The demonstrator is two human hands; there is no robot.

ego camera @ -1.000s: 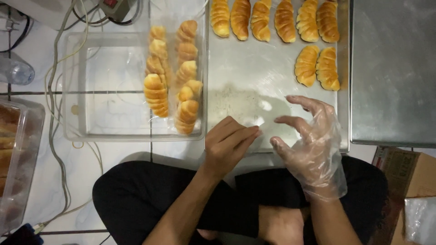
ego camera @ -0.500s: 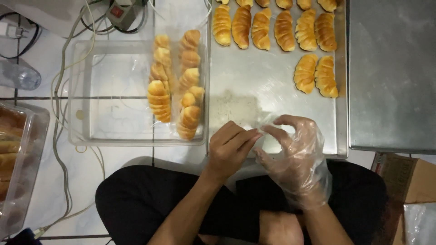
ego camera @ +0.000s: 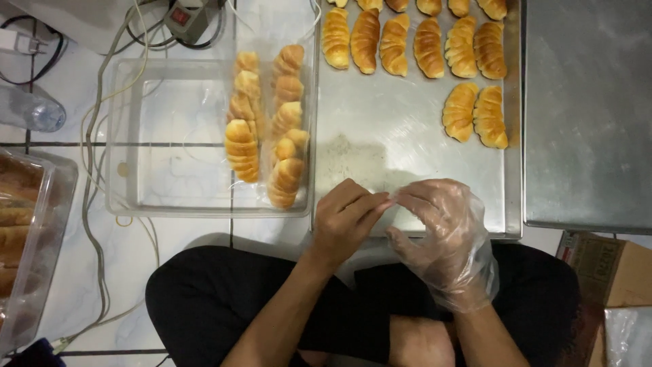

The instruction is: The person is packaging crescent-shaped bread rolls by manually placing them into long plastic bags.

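Note:
My left hand [ego camera: 346, 217] is bare and my right hand [ego camera: 441, 234] wears a loose clear plastic glove. They meet over the near edge of a metal baking tray [ego camera: 407, 149]. My left fingertips pinch the glove film at my right fingertips, whose fingers are bent and hold nothing. A row of golden crescent rolls [ego camera: 414, 44] lies along the tray's far side, with two more rolls [ego camera: 475, 115] at its right. Left of the tray, a clear plastic box [ego camera: 170, 136] holds two rows of rolls [ego camera: 265, 122] against its right wall.
A second metal tray [ego camera: 591, 115] lies at the right, a cardboard box [ego camera: 598, 261] below it. Another clear box with rolls [ego camera: 27, 231] sits at far left. A power strip [ego camera: 187, 17], cables [ego camera: 92, 136] and a plastic bottle [ego camera: 30, 109] lie on the tiled floor.
My right hand went from spread wide to fingers bent toward the left. My left fingertips reached its gloved fingertips and closed on the film. The view shifted slightly down the tray.

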